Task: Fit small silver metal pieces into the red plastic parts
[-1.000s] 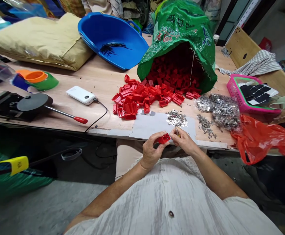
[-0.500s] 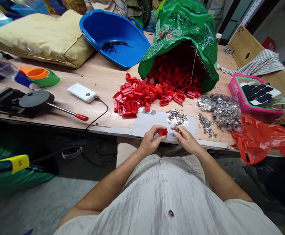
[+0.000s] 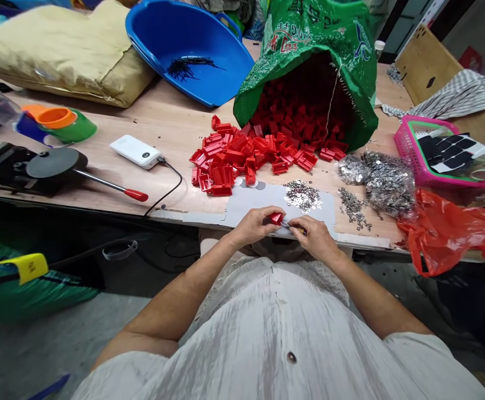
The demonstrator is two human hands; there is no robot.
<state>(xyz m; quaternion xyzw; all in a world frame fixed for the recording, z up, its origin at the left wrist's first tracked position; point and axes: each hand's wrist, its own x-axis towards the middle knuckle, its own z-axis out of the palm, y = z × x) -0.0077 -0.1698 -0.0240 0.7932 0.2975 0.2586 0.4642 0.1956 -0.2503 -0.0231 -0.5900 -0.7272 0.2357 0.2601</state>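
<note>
My left hand [image 3: 255,224] pinches a small red plastic case [image 3: 276,219] above the table's front edge. In my right hand [image 3: 316,238] is a small screwdriver [image 3: 303,229] with a yellow and dark handle; my fingers cover most of it. Its thin metal shaft points left and its tip meets the case; whether it goes inside I cannot tell. Just beyond my hands, a heap of small shiny metal pieces [image 3: 303,196] lies on a grey sheet [image 3: 242,206]. A pile of similar red cases [image 3: 225,158] spills from a green woven sack [image 3: 309,47].
To the right are small metal parts [image 3: 353,208], clear bags of metal parts [image 3: 388,183], a red plastic bag [image 3: 450,230] and a pink basket [image 3: 406,150]. Leftward lie a white power bank [image 3: 136,151] with a cable and a lever tool [image 3: 54,166]. A blue basin [image 3: 225,83] stands behind.
My right hand now has the screwdriver plainly showing, its shaft brought to the red case. My left hand has turned the case slightly. The view has shifted a little.
</note>
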